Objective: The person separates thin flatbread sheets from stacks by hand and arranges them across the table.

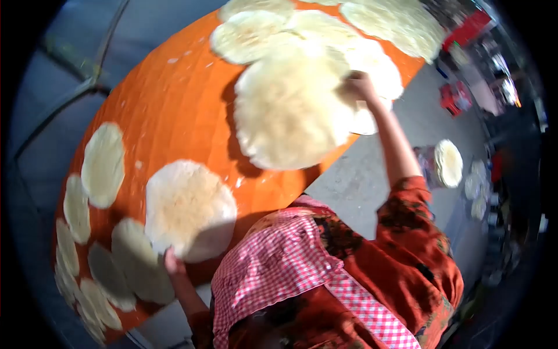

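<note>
A large round flatbread (290,110) hangs raised over the orange table, its right edge in the closed fingers of my right hand (357,87). My left hand (172,260) is at the lower edge of a second round flatbread (187,203), which has a browned middle and a pale rim. The thumb of my left hand shows by that edge, while its other fingers are hidden. Both flatbreads are thin and floury. Below the raised one, a dark shadow falls on the table.
Several thin rounds (103,164) lie along the left edge of the orange table (174,110), and several overlapping ones (250,35) at its far end. A stack of rounds (449,163) stands off to the right, beyond the grey floor. Red items (455,98) are at the upper right.
</note>
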